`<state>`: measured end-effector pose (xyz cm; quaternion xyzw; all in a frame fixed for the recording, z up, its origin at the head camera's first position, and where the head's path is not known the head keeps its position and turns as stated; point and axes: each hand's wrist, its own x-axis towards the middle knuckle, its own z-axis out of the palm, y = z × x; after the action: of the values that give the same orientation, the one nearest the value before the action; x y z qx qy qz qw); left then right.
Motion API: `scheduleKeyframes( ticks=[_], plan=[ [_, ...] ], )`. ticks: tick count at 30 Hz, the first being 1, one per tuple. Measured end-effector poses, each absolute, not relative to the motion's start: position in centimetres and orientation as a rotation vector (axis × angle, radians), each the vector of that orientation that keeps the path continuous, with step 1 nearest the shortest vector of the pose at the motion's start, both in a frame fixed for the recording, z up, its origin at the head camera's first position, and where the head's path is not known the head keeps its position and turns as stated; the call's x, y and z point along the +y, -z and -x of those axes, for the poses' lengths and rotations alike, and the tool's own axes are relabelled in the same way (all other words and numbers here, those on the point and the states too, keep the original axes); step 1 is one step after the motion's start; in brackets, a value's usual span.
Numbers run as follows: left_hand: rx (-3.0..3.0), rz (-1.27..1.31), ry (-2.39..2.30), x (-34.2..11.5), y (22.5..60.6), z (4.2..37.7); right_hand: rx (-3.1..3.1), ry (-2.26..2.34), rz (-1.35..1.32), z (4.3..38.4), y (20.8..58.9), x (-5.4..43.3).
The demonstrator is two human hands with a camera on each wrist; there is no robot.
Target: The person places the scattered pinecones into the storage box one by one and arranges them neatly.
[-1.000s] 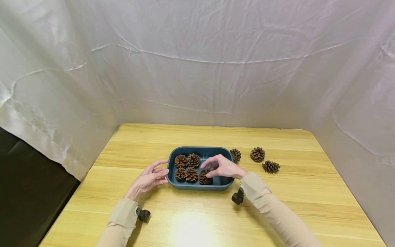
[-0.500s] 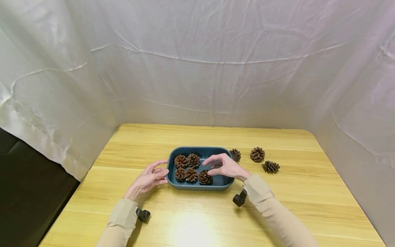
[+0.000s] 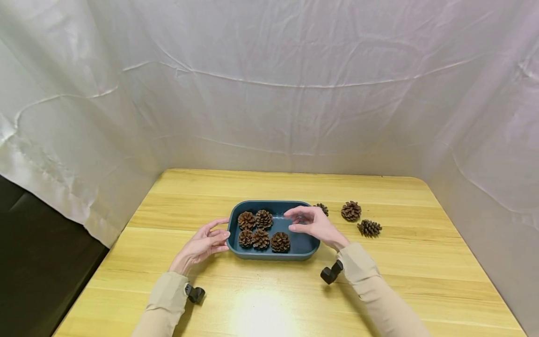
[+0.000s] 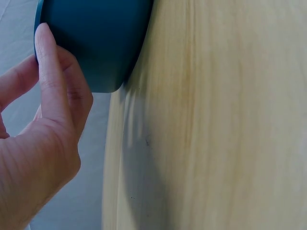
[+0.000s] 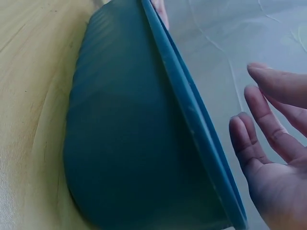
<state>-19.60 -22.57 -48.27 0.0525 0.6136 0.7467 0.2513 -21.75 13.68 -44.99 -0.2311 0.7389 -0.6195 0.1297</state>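
A dark teal rectangular tray (image 3: 273,256) with rounded corners stands on the table. Several brown pine cones (image 3: 261,238) are inside it, grouped to the left, and one pine cone (image 3: 280,242) sits near the front middle. My left hand (image 3: 206,241) holds the tray's left end, thumb at the rim and fingers against the outer wall; in the left wrist view, the thumb (image 4: 50,72) lies along that end. Above the tray's right part hovers my right hand (image 3: 316,225), fingers spread and loosely bent, holding nothing. The right wrist view shows its fingers (image 5: 271,122) apart from the rim.
Outside the tray to the right lie a round pine cone (image 3: 351,211), a pine cone on its side (image 3: 369,228) and one partly hidden behind the right hand (image 3: 323,208). Pale curtains (image 3: 294,117) surround the wooden table (image 3: 261,299).
My right hand has let go of the front-middle pine cone and drawn up and to the right. The left hand and the tray stay in place.
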Motion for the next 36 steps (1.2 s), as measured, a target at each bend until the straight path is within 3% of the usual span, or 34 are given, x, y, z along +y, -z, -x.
scheduleKeyframes(
  ticks=[18,36],
  plan=[
    [1.662,-0.14,-2.037,-22.5,48.3,19.6,2.061,2.394,0.503,21.7,46.6,15.4],
    [1.659,-0.137,-2.042,-22.5,48.4,19.6,2.15,2.694,0.104,22.1,48.2,16.6]
  ],
)
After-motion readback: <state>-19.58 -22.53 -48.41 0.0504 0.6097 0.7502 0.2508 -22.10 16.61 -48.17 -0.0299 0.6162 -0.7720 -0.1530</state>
